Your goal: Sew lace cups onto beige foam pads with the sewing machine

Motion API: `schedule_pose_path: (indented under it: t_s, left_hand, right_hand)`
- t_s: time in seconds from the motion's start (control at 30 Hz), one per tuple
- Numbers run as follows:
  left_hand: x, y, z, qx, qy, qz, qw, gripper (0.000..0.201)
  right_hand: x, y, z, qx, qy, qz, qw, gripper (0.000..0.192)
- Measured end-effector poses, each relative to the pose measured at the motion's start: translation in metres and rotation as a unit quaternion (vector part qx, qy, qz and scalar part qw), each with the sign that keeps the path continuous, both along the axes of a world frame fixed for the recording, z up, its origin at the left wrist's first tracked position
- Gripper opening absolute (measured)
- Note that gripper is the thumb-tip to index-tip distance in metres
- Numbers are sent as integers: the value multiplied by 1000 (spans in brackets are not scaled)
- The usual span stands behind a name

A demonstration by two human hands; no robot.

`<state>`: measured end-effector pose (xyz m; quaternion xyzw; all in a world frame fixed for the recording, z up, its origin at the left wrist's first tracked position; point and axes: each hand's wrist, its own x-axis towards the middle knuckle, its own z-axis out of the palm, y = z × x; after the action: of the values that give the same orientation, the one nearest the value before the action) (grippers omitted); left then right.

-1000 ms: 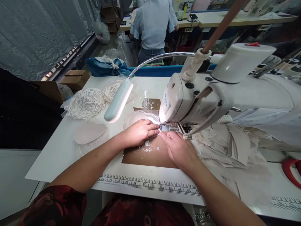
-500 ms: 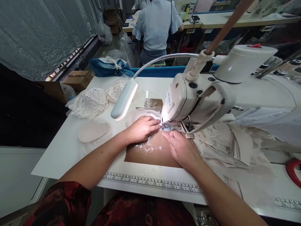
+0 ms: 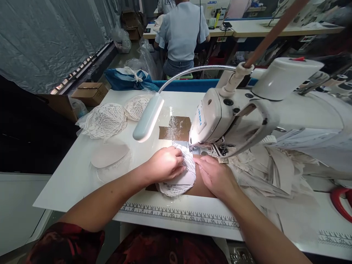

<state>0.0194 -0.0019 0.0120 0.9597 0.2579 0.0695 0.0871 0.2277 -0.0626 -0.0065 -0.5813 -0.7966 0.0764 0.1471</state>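
A white lace bra cup point(image 3: 180, 182), with a smooth pale lining showing, lies on brown tape at the sewing machine point(image 3: 210, 113). Its upper end reaches the presser foot point(image 3: 193, 147). My left hand point(image 3: 168, 164) is closed with curled fingers pinching the cup from its left side. At the cup's right edge, just below the presser foot, my right hand point(image 3: 216, 174) has its fingers bent together, with thumb and index tips on the lace rim. The needle point is too small to make out.
Lace cups point(image 3: 104, 121) and a smooth pale cup point(image 3: 110, 154) lie on the left of the table. A lamp point(image 3: 148, 117) hangs over it. Fabric scraps point(image 3: 272, 168) and red-handled scissors point(image 3: 337, 200) are on the right. A person point(image 3: 181, 33) sits ahead.
The cup has swung round from behind my left hand to below the presser foot, towards me. My left hand has gone from flat fingers to a curled grip; the right has barely moved.
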Motion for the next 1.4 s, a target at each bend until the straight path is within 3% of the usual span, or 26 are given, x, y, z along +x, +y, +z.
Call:
schedule_pose_path:
  t_s: [0.1, 0.33, 0.6, 0.9, 1.4]
  left_hand:
    - [3, -2, 0, -28, 15, 20, 999, 27]
    - [-3, 3, 2, -5, 53, 40, 998, 19]
    - [7, -2, -14, 13, -5, -41, 999, 30]
    - [4, 1, -18, 31, -7, -49, 998, 41]
    - [3, 10, -20, 30, -17, -69, 997, 42]
  right_hand:
    - [3, -1, -1, 7, 5, -5, 1000, 36]
    - [4, -4, -1, 22, 7, -3, 1000, 34]
    - [1, -1, 3, -10, -3, -8, 1000, 40]
    - [-5, 0, 2, -39, -64, -4, 997, 38]
    - [-10, 2, -4, 48, -92, -2, 995, 40]
